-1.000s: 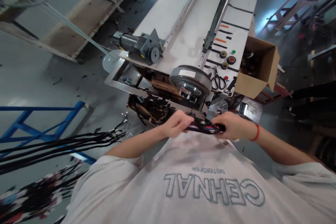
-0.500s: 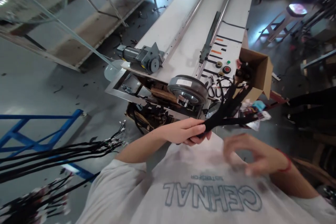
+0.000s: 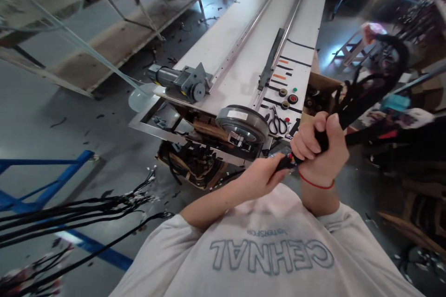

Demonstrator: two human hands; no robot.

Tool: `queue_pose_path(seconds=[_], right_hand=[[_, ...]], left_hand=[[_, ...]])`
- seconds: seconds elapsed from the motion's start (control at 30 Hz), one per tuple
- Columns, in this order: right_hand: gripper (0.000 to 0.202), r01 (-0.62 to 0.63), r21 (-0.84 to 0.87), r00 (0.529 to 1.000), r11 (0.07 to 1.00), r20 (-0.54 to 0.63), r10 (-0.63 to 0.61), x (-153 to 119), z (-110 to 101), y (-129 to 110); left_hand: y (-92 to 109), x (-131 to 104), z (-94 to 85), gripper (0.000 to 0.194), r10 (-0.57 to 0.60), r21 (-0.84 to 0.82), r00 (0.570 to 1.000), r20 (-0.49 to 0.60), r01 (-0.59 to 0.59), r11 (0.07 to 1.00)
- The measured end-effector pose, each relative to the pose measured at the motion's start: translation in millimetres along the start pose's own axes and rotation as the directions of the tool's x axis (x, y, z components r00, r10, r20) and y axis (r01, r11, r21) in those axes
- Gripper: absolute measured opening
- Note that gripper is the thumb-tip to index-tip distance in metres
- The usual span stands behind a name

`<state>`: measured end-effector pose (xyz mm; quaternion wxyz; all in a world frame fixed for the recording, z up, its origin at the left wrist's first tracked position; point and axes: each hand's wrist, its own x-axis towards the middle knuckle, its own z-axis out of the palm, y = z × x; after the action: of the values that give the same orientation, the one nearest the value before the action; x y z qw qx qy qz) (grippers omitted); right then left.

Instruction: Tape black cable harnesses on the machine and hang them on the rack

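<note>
A black cable bundle point(image 3: 355, 106) runs between my two hands and fans out toward the upper right, where its strands curve and blur. My right hand point(image 3: 322, 148), with a red string at the wrist, is wrapped in a fist around it. Lower and to the left, my left hand point(image 3: 263, 176) grips the bundle's other part, thumb on top. A few coloured wires show in the short gap between the hands. Just beyond them, a pair of black-handled scissors point(image 3: 278, 125) lies on the white workbench point(image 3: 240, 69).
On the bench are a tape reel point(image 3: 243, 125), a grey motor point(image 3: 177, 81), metal rails, small tape rolls point(image 3: 283, 93) and tape strips. A cardboard box point(image 3: 320, 81) stands at its right edge. Black cables with white connectors point(image 3: 135, 192) hang at left beside a blue frame point(image 3: 66, 176).
My right hand has come up from in front of the shirt and closed around the bundle. The bundle's loose ends have swung up and right. My left hand now grips lower on it.
</note>
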<state>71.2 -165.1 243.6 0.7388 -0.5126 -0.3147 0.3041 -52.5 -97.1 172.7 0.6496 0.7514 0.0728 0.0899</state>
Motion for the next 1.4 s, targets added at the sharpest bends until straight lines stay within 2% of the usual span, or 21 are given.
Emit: queue_pose_path(seconds=[0.07, 0.13, 0.23, 0.37, 0.5, 0.57, 0.63, 0.7, 0.77, 0.9, 0.93, 1.0, 1.07, 1.13, 1.27, 1.33, 1.4], right_hand=[[0.034, 0.045, 0.064, 0.997, 0.997, -0.071, -0.040, 4, 4, 5], [0.034, -0.014, 0.144, 0.999, 0.989, -0.037, 0.019, 8, 4, 2], [0.031, -0.091, 0.305, 0.994, 0.948, 0.089, 0.067, 9, 0, -15], [0.032, -0.101, 0.384, 0.957, 0.918, 0.290, -0.016, 7, 3, -30], [0.033, -0.202, 0.391, 0.869, 0.898, 0.494, -0.020, 5, 17, -26], [0.034, -0.235, 0.399, 0.838, 0.886, 0.545, -0.024, 4, 22, -22], [0.035, -0.231, 0.417, 0.830, 0.879, 0.556, -0.046, 2, 23, -18], [0.035, -0.189, 0.437, 0.851, 0.879, 0.520, -0.075, 1, 22, -16], [0.035, -0.149, 0.422, 0.892, 0.894, 0.448, -0.063, 1, 21, -14], [0.028, -0.159, 0.364, 0.968, 0.918, 0.241, 0.071, 8, 24, -1], [0.024, -0.189, 0.362, 0.972, 0.913, 0.201, 0.121, 11, 24, 5], [0.018, -0.268, 0.379, 0.962, 0.886, 0.154, 0.225, 17, 22, 17], [0.021, -0.329, 0.431, 0.944, 0.840, 0.131, 0.302, 27, 12, 28], [0.029, -0.314, 0.533, 0.944, 0.785, 0.086, 0.319, 39, -1, 35], [0.036, -0.216, 0.664, 0.957, 0.716, -0.004, 0.291, 65, -19, 42], [0.033, -0.216, 0.608, 0.960, 0.764, -0.012, 0.281, 69, -16, 50], [0.029, -0.229, 0.469, 0.964, 0.853, -0.014, 0.267, 61, -4, 67]], left_hand=[[-6, 0, -0.4, 0.028, 0.042, 0.182, 0.988, -0.149, -0.014, 0.983], [-10, -3, -4.1, 0.032, 0.058, 0.182, 0.989, -0.137, -0.032, 0.983], [-6, -13, -6.8, 0.050, 0.065, 0.004, 0.997, -0.030, -0.065, 0.998], [14, -25, 3.7, 0.060, -0.015, -0.185, 0.999, -0.046, 0.006, 0.983], [30, -30, 11.8, 0.061, -0.075, -0.280, 0.997, -0.009, 0.070, 0.957], [34, -31, 11.2, 0.064, -0.108, -0.339, 0.994, -0.005, 0.100, 0.936], [35, -30, 8.4, 0.066, -0.136, -0.382, 0.991, -0.010, 0.121, 0.916], [34, -27, 3.9, 0.067, -0.155, -0.401, 0.988, 0.005, 0.144, 0.905], [31, -24, -1.5, 0.067, -0.158, -0.422, 0.986, 0.044, 0.162, 0.892], [12, -20, -11.1, 0.060, -0.103, -0.432, 0.989, 0.110, 0.141, 0.891], [5, -20, -12.4, 0.059, -0.099, -0.403, 0.991, 0.091, 0.127, 0.906], [-12, -21, -13.6, 0.055, -0.125, -0.304, 0.992, -0.013, 0.116, 0.946], [-29, -26, -12.9, 0.052, -0.166, -0.208, 0.978, -0.126, 0.137, 0.969], [-41, -31, -11.9, 0.050, -0.197, -0.190, 0.967, -0.161, 0.166, 0.968], [-51, -45, -21.3, 0.054, -0.215, -0.198, 0.975, -0.064, 0.199, 0.960], [-53, -54, -37.6, 0.056, -0.239, -0.158, 0.971, -0.023, 0.233, 0.960], [-60, -70, -60.8, 0.056, -0.306, -0.088, 0.949, 0.075, 0.312, 0.946]])
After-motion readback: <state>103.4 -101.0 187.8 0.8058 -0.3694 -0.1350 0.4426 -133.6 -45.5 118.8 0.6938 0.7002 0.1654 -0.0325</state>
